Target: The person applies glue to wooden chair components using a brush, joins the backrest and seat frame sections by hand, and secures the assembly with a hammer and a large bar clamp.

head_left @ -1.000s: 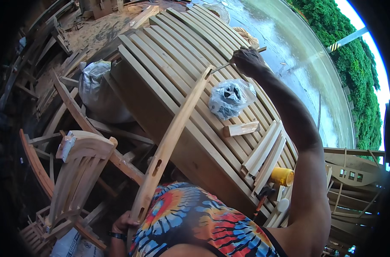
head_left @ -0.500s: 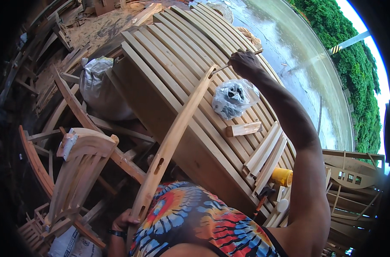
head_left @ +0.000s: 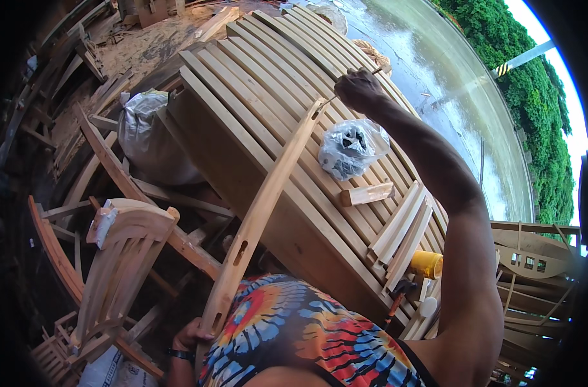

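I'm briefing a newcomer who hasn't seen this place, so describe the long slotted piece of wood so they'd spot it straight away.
Find the big row of parallel wooden beams mid-picture. Slanting over its left side is a long piece of wood, its lower end in the left hand. Unlike the beams, it has dark slots along it, one near its upper end.

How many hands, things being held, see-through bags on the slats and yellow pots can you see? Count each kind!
Hands: 2 (left hand, right hand)
Held things: 2 (long wooden piece, thin tool)
See-through bag on the wooden slats: 1
Yellow pot: 1
Total: 6
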Demonstrator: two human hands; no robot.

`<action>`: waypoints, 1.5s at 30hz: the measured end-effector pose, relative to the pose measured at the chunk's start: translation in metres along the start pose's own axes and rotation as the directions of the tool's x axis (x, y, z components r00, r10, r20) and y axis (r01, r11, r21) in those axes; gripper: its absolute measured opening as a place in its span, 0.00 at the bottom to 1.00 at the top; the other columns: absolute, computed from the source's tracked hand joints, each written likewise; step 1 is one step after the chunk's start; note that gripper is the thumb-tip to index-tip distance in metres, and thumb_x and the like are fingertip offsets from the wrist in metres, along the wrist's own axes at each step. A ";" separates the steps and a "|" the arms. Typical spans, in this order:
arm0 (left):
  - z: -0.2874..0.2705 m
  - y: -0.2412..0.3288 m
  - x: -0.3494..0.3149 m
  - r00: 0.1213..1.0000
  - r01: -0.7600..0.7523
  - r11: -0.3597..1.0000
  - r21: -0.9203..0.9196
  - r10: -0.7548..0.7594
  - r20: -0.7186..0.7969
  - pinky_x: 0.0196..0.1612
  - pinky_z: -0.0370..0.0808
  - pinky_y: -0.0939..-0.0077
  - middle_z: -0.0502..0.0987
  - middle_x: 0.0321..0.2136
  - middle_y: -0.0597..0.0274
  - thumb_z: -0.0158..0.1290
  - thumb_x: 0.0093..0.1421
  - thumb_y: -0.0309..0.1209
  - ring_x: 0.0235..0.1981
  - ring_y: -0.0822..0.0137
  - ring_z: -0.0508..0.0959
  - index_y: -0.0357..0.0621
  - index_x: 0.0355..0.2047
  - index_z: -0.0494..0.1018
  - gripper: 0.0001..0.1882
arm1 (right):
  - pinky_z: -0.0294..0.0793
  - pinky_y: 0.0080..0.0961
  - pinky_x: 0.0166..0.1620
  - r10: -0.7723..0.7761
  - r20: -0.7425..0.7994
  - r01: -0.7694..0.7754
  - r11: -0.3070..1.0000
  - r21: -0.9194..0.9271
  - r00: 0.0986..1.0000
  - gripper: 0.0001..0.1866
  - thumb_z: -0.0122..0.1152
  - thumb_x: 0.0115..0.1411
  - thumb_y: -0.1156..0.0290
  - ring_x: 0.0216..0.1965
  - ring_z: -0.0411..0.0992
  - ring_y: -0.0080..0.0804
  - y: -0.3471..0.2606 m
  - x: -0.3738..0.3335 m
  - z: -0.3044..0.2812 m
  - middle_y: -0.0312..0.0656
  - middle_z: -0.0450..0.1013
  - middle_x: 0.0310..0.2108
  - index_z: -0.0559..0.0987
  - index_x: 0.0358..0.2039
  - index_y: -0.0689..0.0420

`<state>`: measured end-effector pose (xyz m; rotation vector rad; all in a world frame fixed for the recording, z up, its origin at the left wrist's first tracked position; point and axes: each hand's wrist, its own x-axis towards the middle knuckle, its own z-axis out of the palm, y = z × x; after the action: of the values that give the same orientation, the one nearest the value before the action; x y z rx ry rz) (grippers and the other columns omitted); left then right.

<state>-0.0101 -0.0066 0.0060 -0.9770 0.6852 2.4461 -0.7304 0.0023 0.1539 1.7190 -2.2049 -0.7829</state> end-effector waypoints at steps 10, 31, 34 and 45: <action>-0.020 -0.013 0.004 0.999 0.012 0.996 0.093 -0.009 -0.041 0.47 0.77 0.74 0.82 0.42 0.56 0.65 0.43 0.38 0.40 0.65 0.81 0.28 0.51 0.75 0.36 | 0.80 0.37 0.35 -0.077 -0.038 0.079 0.994 0.072 0.996 0.06 0.62 0.53 0.71 0.33 0.83 0.41 0.001 0.008 0.008 0.42 0.82 0.27 0.86 0.23 0.50; -0.021 -0.018 0.006 0.999 -0.017 0.998 0.059 0.019 -0.039 0.46 0.78 0.72 0.82 0.41 0.55 0.65 0.44 0.35 0.40 0.64 0.82 0.27 0.51 0.75 0.34 | 0.80 0.38 0.38 -0.074 -0.011 0.074 0.997 0.024 0.997 0.04 0.63 0.53 0.72 0.32 0.81 0.42 0.014 0.024 -0.007 0.41 0.79 0.23 0.83 0.23 0.50; -0.014 -0.014 0.004 0.999 -0.019 0.997 0.068 0.022 -0.045 0.46 0.78 0.72 0.82 0.41 0.55 0.65 0.44 0.35 0.39 0.64 0.82 0.27 0.50 0.75 0.33 | 0.79 0.37 0.38 -0.092 -0.007 0.092 0.996 -0.009 0.996 0.05 0.62 0.54 0.71 0.31 0.81 0.41 0.008 0.024 -0.003 0.40 0.79 0.23 0.83 0.22 0.49; -0.020 -0.019 0.007 0.999 -0.018 0.999 0.043 0.020 -0.050 0.47 0.78 0.73 0.82 0.42 0.56 0.64 0.43 0.34 0.40 0.64 0.82 0.27 0.50 0.76 0.33 | 0.81 0.36 0.35 -0.141 0.088 0.142 0.990 0.004 0.986 0.05 0.63 0.54 0.72 0.33 0.83 0.38 0.003 0.021 -0.016 0.38 0.83 0.29 0.86 0.26 0.51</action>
<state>0.0064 -0.0019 -0.0172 -1.0228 0.7637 2.4207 -0.7306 -0.0211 0.1661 1.8911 -2.1538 -0.9106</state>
